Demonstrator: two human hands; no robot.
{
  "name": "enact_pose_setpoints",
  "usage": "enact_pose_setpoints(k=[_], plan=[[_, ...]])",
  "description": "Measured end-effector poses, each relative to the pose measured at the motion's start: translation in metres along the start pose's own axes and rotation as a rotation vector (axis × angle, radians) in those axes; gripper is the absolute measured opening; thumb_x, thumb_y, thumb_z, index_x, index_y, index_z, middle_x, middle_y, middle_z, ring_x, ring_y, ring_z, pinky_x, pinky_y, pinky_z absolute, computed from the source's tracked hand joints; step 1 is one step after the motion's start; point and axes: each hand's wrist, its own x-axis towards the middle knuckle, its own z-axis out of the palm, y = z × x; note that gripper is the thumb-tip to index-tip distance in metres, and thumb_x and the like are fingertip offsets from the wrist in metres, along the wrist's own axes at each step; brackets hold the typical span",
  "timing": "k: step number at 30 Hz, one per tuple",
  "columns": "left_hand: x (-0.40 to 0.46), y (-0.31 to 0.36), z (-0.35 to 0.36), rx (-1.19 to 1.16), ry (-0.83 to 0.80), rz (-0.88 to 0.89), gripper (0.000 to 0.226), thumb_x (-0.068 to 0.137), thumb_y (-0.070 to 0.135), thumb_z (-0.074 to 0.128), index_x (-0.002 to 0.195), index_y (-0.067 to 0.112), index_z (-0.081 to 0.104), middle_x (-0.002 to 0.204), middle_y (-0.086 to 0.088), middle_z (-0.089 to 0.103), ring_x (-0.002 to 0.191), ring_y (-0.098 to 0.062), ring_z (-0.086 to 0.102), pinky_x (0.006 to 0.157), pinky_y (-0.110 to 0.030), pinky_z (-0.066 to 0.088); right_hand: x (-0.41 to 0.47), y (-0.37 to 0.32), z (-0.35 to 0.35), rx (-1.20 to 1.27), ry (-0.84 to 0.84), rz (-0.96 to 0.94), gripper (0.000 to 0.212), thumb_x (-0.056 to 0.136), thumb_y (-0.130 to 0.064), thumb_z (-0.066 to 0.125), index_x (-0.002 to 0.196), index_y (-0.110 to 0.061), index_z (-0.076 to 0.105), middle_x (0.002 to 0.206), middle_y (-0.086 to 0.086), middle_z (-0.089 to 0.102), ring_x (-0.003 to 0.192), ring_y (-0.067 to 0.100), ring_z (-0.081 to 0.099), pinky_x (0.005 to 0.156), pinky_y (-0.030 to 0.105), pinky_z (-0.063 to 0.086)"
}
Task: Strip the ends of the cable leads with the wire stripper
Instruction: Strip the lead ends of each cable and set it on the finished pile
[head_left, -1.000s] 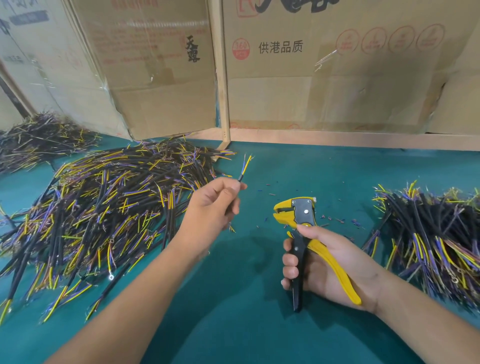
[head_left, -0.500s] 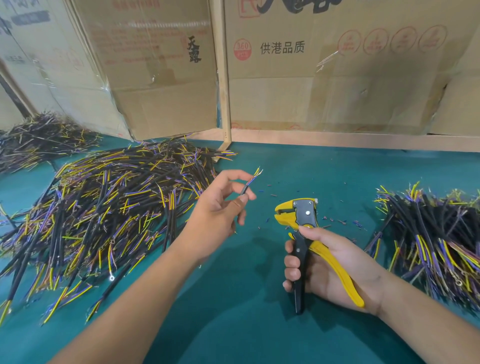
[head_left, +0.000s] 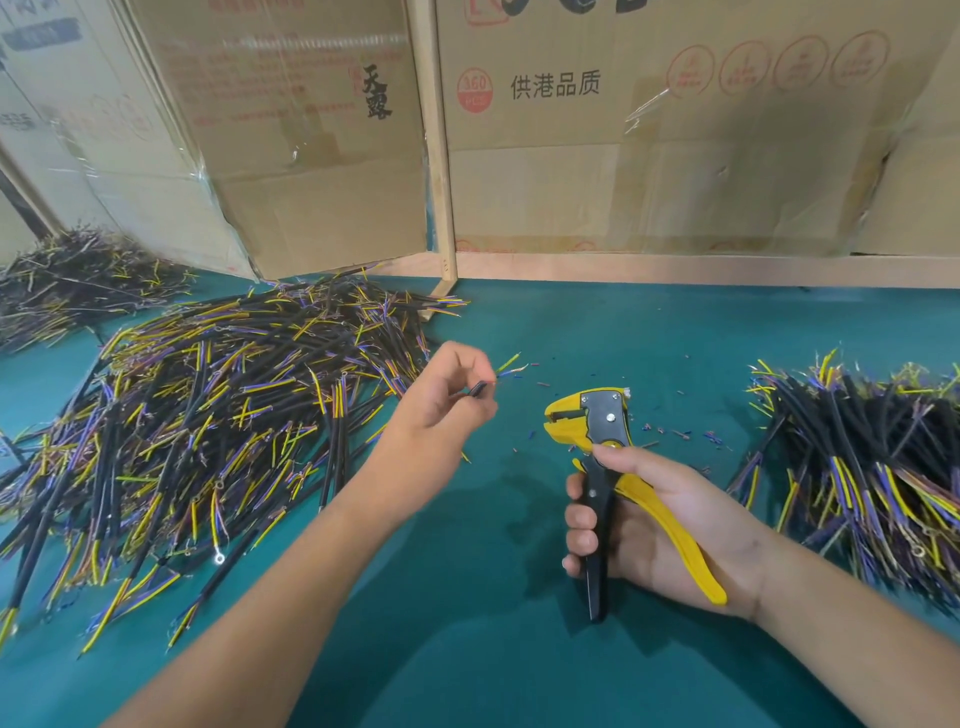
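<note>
Cable (head_left: 480, 388) pinched in left hand (head_left: 441, 400) above green table (head_left: 467, 649), coloured leads (head_left: 511, 364) pointing toward stripper. Wire stripper (head_left: 597, 441) gripped upright in right hand (head_left: 654, 525), handles apart. Cable piles (head_left: 208, 415) left and right.

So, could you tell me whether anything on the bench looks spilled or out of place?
Small coloured insulation offcuts lie scattered on the green mat, around and behind the head of the wire stripper held in the right hand. They look like stripping debris rather than damage. The cable piles are loose but nothing else stands out.
</note>
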Motion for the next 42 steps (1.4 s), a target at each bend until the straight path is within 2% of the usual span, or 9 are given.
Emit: enact_pose_setpoints(k=[4,9,13,15,26,29,31,35,42], plan=[[0.0,-0.002,0.001,0.007,0.038,0.022,0.01,0.094,0.019,0.05,0.089,0.013,0.043,0.075,-0.014,0.04,0.065,-0.014,0.035,0.058,-0.019,0.032,0.0,0.0,-0.002,0.001,-0.014,0.0,0.036,0.089,-0.038,0.072,0.093,-0.004,0.064,0.08,0.014,0.052,0.071,0.03,0.053,0.084,0.051,0.05],[0.001,-0.006,0.002,0.013,0.042,0.062,0.013,0.101,0.027,0.046,0.092,0.019,0.043,0.064,0.0,0.033,0.065,-0.033,0.026,0.057,-0.046,0.025,0.006,0.002,-0.01,0.023,-0.046,0.017,0.036,0.092,-0.04,0.069,0.093,-0.004,0.067,0.081,0.015,0.055,0.072,0.031,0.055,0.085,0.052,0.049],[0.001,-0.009,0.002,0.048,0.043,0.09,0.009,0.104,0.026,0.042,0.098,0.022,0.047,0.065,-0.009,0.027,0.063,-0.032,0.025,0.055,-0.048,0.023,0.01,0.003,-0.016,0.044,-0.078,0.02,0.037,0.094,-0.041,0.065,0.095,-0.004,0.067,0.082,0.015,0.056,0.074,0.032,0.056,0.087,0.053,0.048],[0.001,-0.011,0.001,0.067,0.054,0.093,0.01,0.104,0.026,0.041,0.102,0.022,0.049,0.064,-0.003,0.027,0.062,-0.029,0.025,0.054,-0.049,0.024,0.011,0.003,-0.017,0.053,-0.087,0.022,0.038,0.095,-0.041,0.064,0.095,-0.004,0.067,0.083,0.015,0.056,0.074,0.032,0.056,0.088,0.053,0.048],[-0.001,-0.01,0.0,0.135,0.059,0.036,0.011,0.1,0.022,0.052,0.095,0.016,0.06,0.063,0.014,0.041,0.058,-0.01,0.028,0.05,-0.02,0.026,0.003,0.004,-0.009,0.012,-0.093,-0.036,0.034,0.095,-0.04,0.064,0.097,-0.006,0.066,0.082,0.014,0.055,0.074,0.032,0.055,0.085,0.051,0.048],[-0.002,-0.01,-0.001,0.199,0.037,0.033,0.02,0.096,0.032,0.05,0.09,0.016,0.06,0.062,0.013,0.042,0.059,-0.013,0.031,0.053,-0.032,0.029,-0.003,0.005,0.003,-0.052,-0.111,-0.089,0.031,0.095,-0.038,0.065,0.098,-0.007,0.064,0.082,0.013,0.053,0.073,0.031,0.053,0.083,0.05,0.049],[-0.003,-0.009,0.001,0.267,0.016,0.047,0.021,0.095,0.033,0.051,0.087,0.016,0.059,0.063,0.0,0.042,0.06,-0.014,0.032,0.054,-0.038,0.03,-0.009,0.005,0.012,-0.092,-0.122,-0.107,0.029,0.096,-0.036,0.064,0.1,-0.007,0.061,0.082,0.013,0.051,0.074,0.03,0.052,0.084,0.049,0.049],[-0.005,-0.006,0.002,0.309,-0.024,0.069,0.028,0.097,0.04,0.05,0.087,0.015,0.058,0.062,-0.002,0.039,0.058,-0.016,0.031,0.053,-0.034,0.031,-0.017,0.005,0.028,-0.145,-0.09,-0.127,0.029,0.092,-0.033,0.066,0.098,-0.006,0.06,0.081,0.015,0.047,0.072,0.03,0.049,0.081,0.049,0.05],[-0.006,-0.003,0.004,0.317,-0.059,0.071,0.033,0.098,0.049,0.038,0.087,0.026,0.058,0.064,-0.01,0.045,0.06,-0.033,0.039,0.056,-0.045,0.037,-0.018,0.008,0.041,-0.162,-0.079,-0.165,0.033,0.084,-0.033,0.075,0.096,-0.004,0.061,0.078,0.016,0.047,0.069,0.031,0.05,0.077,0.048,0.051]])
